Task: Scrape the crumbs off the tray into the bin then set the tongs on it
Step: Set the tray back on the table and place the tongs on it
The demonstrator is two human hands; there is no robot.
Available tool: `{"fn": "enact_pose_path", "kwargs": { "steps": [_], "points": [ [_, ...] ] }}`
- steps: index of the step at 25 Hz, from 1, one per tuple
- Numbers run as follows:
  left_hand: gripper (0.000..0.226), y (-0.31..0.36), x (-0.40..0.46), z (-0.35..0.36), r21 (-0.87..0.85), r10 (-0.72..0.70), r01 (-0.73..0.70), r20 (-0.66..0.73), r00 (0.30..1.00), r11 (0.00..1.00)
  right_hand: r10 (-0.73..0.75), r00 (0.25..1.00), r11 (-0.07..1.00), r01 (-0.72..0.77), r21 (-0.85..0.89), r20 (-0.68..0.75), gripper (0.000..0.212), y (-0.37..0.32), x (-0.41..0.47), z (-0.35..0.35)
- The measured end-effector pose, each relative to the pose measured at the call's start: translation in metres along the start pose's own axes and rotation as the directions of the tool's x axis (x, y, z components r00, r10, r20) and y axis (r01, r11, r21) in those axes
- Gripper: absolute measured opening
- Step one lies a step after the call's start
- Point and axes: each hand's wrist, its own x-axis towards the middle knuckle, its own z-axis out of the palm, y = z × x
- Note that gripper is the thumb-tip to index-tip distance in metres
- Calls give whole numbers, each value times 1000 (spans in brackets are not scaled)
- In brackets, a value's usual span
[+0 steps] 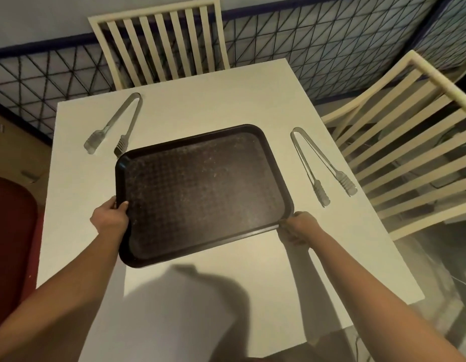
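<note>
The dark tray (200,189) sits in the middle of the frame, on or just above the white counter (252,95), and both hands already hold it at its near side. The left hand (110,218) grips the left rim, with the thumb over the edge; the right hand (296,227) pinches the lower right corner, its fingers curled under the rim. The long axis of the tray runs from the lower left of the frame to the upper right, so it lies turned a little against the counter edges. Pale crumbs (242,152) are spread on its surface, more toward the far right part. One pair of tongs (117,124) lies at the upper left, its tips just beside the far left corner of the tray; a second pair of tongs (320,163) lies at the right, apart from the tray. A dark red shape (10,231) stands at the left edge of the frame, below the counter; I cannot tell if it is the bin. If it is, the tray must travel left, and the left hand is the nearer one.
</note>
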Motion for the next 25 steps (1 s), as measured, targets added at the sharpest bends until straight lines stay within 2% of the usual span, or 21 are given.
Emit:
{"fn": "enact_pose_path", "kwargs": {
  "steps": [3,5,8,10,11,12,14,17,21,23,25],
  "points": [
    [40,11,-9,6,272,117,-92,-76,990,958,-6,1000,990,8,-143,13,25,-7,2,-10],
    [38,29,-26,23,353,233,-181,-111,966,918,-100,993,968,82,-238,-67,31,-15,7,-21],
    [31,64,-66,68,239,425,-411,-6,905,880,-307,908,929,221,-295,-285,27,-34,11,-44],
    [26,92,-101,103,58,539,-548,125,833,834,-380,836,916,279,-288,-396,27,-44,16,-61],
    [25,105,-120,120,-27,562,-569,203,802,822,-409,800,904,290,-313,-439,27,-46,20,-70],
    [25,119,-140,137,-87,556,-556,288,780,826,-432,768,893,291,-344,-472,28,-46,25,-77],
    [26,141,-174,171,-135,446,-440,487,751,888,-446,738,877,244,-415,-507,32,-39,38,-90],
    [32,157,-208,214,-136,263,-236,690,674,962,-378,778,881,134,-454,-503,40,-19,56,-106],
    [51,165,-227,247,37,128,-236,752,646,971,-278,844,921,98,-378,-458,43,7,75,-112],
    [55,169,-234,255,79,67,-198,770,635,977,-271,843,947,148,-284,-465,32,16,79,-108],
    [49,172,-240,260,106,45,-200,775,630,974,-264,829,960,175,-220,-493,20,22,78,-103]
  ]
}}
